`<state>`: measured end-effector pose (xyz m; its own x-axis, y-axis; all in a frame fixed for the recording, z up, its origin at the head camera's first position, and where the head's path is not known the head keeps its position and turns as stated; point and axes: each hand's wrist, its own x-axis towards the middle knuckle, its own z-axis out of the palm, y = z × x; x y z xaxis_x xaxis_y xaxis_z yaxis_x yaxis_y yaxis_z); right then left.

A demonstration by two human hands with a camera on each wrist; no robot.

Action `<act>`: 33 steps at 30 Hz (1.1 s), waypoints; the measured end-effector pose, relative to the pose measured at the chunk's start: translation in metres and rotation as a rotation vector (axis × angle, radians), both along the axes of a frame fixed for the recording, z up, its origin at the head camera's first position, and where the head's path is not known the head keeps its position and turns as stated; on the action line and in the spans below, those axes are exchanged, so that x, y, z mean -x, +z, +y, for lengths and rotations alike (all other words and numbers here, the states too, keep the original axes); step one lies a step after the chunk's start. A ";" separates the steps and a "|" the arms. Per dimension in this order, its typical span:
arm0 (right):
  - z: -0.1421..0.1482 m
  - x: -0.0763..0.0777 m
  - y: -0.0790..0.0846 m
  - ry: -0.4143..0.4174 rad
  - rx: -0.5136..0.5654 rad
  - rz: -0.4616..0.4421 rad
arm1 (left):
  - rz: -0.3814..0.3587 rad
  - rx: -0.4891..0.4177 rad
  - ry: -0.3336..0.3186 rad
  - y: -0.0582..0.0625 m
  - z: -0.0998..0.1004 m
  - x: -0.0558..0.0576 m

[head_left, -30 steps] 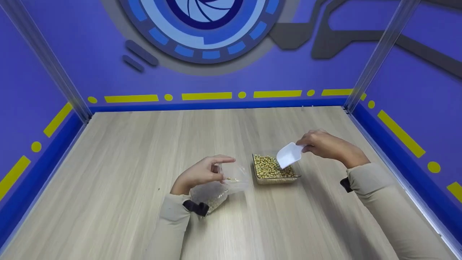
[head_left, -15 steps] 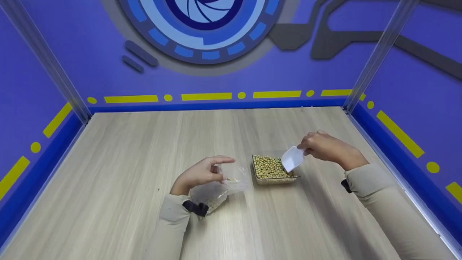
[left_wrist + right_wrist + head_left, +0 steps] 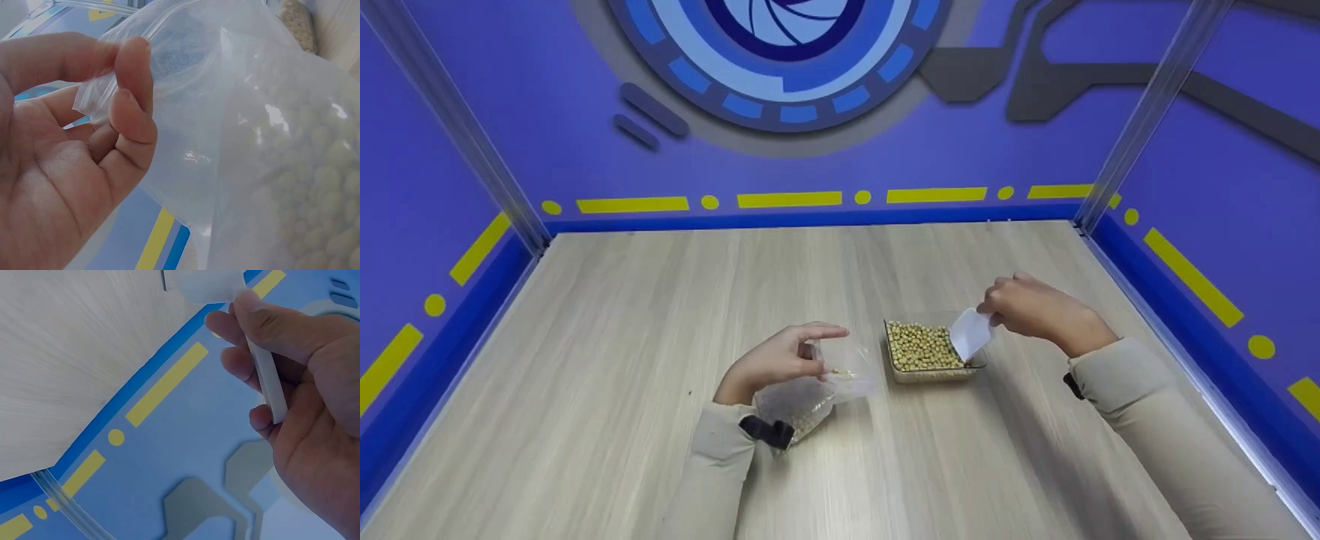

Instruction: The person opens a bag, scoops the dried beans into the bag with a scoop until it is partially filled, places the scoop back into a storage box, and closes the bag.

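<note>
One white plastic scoop (image 3: 971, 334), gripped by the right hand (image 3: 1035, 309) at the right of the clear rectangular container (image 3: 934, 377), touches the yellow-green peas (image 3: 921, 348) inside; left of the container, the left hand (image 3: 776, 361), fingers curled, holds the mouth of a transparent zip bag (image 3: 797, 405).

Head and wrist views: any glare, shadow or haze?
Head: a sheen on the near tabletop, a soft shadow beside the right sleeve; left wrist: white glints on the zip-top bag, legumes hazy through it; right wrist: right hand dimly lit.
</note>
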<state>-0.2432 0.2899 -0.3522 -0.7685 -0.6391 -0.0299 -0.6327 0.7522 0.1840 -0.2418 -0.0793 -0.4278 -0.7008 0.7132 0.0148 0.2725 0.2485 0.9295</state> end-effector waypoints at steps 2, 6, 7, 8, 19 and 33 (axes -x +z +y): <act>-0.003 -0.002 0.001 -0.017 -0.012 -0.019 | 0.003 0.001 -0.002 0.000 0.000 0.000; -0.010 -0.005 0.003 -0.059 -0.037 -0.052 | 0.003 -0.005 -0.006 0.000 0.000 0.001; -0.012 -0.005 0.003 -0.066 -0.044 -0.056 | -0.001 -0.010 -0.008 0.000 0.000 0.001; -0.013 -0.005 0.003 -0.078 -0.053 -0.059 | -0.003 -0.014 -0.010 0.000 0.000 0.001; -0.022 -0.008 -0.002 -0.085 -0.110 -0.052 | 0.003 -0.012 -0.010 0.001 0.000 0.000; -0.017 -0.004 -0.011 -0.087 -0.006 -0.119 | 0.002 -0.018 0.002 0.000 0.000 -0.001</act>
<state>-0.2392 0.2727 -0.3633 -0.8118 -0.5698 -0.1277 -0.5828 0.8042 0.1167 -0.2413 -0.0795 -0.4281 -0.7021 0.7115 0.0286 0.2735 0.2324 0.9334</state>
